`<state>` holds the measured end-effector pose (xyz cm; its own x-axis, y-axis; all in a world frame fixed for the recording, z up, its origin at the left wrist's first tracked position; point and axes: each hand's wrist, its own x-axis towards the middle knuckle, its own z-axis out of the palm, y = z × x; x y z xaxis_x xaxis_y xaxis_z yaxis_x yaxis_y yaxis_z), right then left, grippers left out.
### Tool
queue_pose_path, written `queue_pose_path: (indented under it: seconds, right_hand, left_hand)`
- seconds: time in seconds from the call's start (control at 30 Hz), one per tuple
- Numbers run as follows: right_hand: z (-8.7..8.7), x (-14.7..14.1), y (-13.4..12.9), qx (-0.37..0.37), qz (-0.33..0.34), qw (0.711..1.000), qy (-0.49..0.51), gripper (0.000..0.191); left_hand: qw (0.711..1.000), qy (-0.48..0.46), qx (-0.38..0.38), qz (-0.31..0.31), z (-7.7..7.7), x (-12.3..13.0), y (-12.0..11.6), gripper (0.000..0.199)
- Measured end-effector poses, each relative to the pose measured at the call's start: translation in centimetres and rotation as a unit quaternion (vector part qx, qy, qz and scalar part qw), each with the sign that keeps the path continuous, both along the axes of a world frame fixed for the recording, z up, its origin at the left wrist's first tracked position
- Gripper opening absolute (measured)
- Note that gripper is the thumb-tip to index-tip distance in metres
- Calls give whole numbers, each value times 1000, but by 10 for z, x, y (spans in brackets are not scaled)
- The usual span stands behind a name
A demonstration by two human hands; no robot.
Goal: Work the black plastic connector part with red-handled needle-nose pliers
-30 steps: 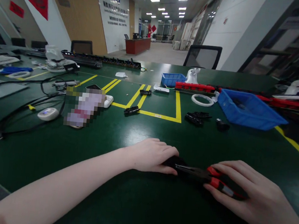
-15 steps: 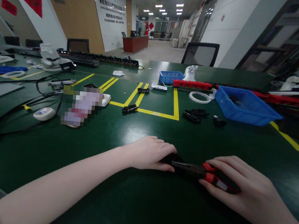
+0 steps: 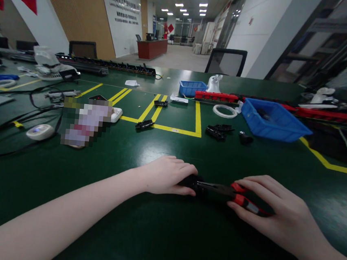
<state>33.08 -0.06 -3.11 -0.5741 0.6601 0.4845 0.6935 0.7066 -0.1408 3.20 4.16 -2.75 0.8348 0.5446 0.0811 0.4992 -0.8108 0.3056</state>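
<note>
My left hand is closed around a black part just above or on the green table; the fingers hide most of it. In my right hand are long-nose pliers with red handles. Their dark jaws point left, with the tip at the black part's right end. Whether the jaws grip the part, I cannot tell. Beyond my hands lie several similar black parts, one of them a short black part near the yellow tape.
A blue bin stands at the right, a smaller blue bin farther back. Near it lies a white ring. On the left are a phone, black cables and a white oval device.
The whole view has shifted, so the table items sit slightly farther left. Both hands keep their holds, and the pliers stay at the black part.
</note>
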Motion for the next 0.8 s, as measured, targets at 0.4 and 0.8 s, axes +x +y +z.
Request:
queue_pose_path:
  seconds: [0.4, 0.8]
  right_hand:
    - [1, -7, -1, 2, 19, 1000, -13, 28]
    - [3, -8, -1, 11, 16, 1000, -9, 28]
  left_hand:
    - [1000, -11, -7, 5, 1, 0, -1, 39]
    - [1000, -6, 2, 10, 0, 0, -1, 40]
